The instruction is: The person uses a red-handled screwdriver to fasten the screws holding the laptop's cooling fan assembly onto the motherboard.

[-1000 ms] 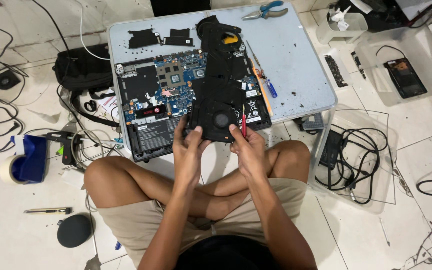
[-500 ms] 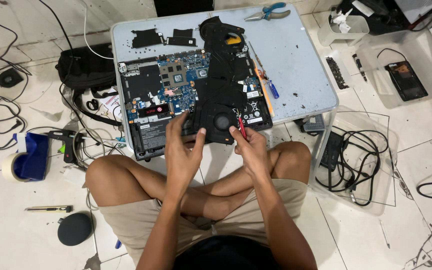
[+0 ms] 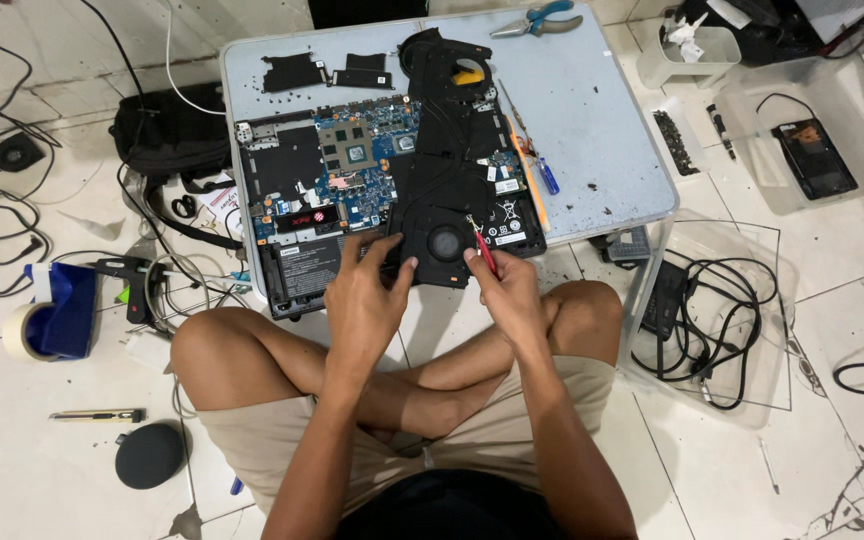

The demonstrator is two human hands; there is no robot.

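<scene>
**Laptop, opened, on low table: item record**

Laptop (image 3: 352, 190), bottom cover off, lying flat on a pale grey table (image 3: 602, 130), near edge overhanging towards the seated person. Blue circuit board exposed at centre; black battery at the near left corner.

Cooling assembly (image 3: 452, 150): black, long, laid over the right half of the laptop, with a round fan (image 3: 445, 243) at its near end.

Left hand (image 3: 367, 295): fingers spread narrow, tips resting on the near edge of the laptop just left of the fan. Holds nothing that can be made out.

Right hand (image 3: 507, 290): closed around a red-handled screwdriver (image 3: 485, 252), tip pointing up at the cooling assembly just right of the fan.

Also on the table:
- two black flat parts (image 3: 327, 70) at the far left;
- blue-handled pliers (image 3: 537, 18) at the far edge;
- blue-handled screwdriver (image 3: 546, 176) just right of the laptop.

On the tiled floor:
- black bag (image 3: 167, 135) left of the table;
- roll of tape (image 3: 24, 330) beside a blue object, far left;
- utility knife (image 3: 97, 415) and a dark round pad (image 3: 149, 455) by the person's left knee;
- clear tray (image 3: 732, 320) holding a power adapter with coiled black cable, right of the person's right knee;
- white tub (image 3: 692, 50) and a clear bin with a black device (image 3: 814, 158), far right.

Person sits cross-legged in beige shorts.
</scene>
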